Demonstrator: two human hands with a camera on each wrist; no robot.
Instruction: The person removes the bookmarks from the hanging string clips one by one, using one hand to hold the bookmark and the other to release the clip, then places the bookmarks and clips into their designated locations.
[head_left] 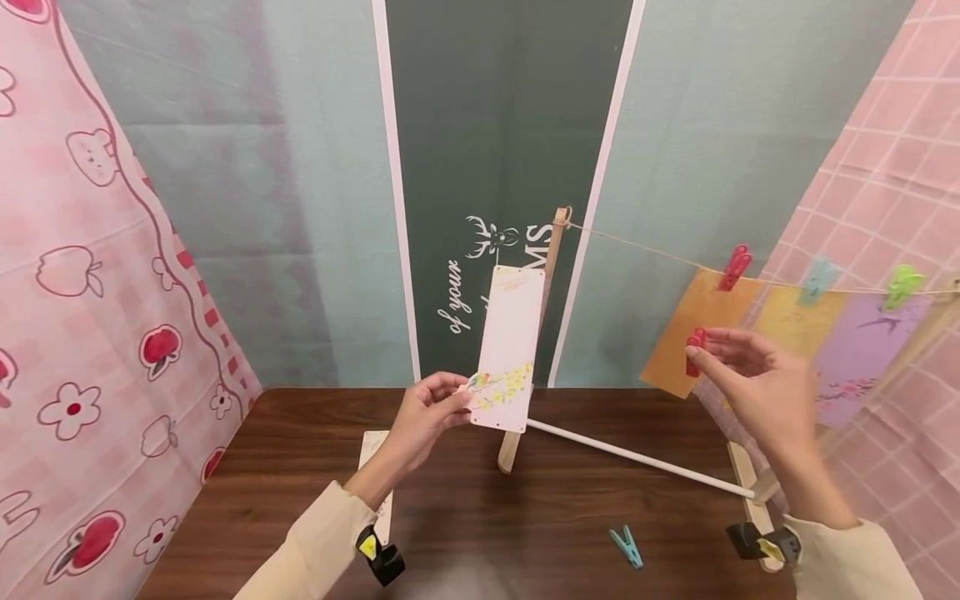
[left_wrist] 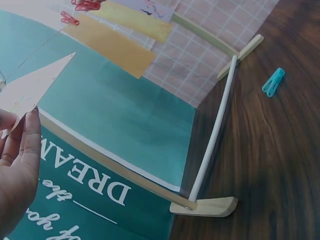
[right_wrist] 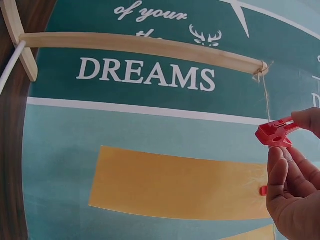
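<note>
My left hand [head_left: 432,414] pinches a pale card [head_left: 510,333] by its lower left edge; yellow blossoms and a small bird are printed near its bottom. The card stands upright in the air, in front of the left wooden post [head_left: 555,242]. Between thumb and fingers of my right hand [head_left: 776,396] is a red clothespin [right_wrist: 276,133], held in front of the orange card. A twine line [head_left: 645,248] carries an orange card [head_left: 678,333] under another red clothespin [head_left: 736,267], a yellow card [head_left: 793,321] under a light blue clothespin [head_left: 816,281], and a purple card [head_left: 862,342] under a green clothespin [head_left: 903,286].
On the dark wooden table [head_left: 300,492] lies a blue clothespin [head_left: 626,547]. Another pale card [head_left: 385,517] lies partly beneath my left forearm. A white rod [head_left: 637,458] joins the feet of the two posts. Printed cloths hang at the back and sides.
</note>
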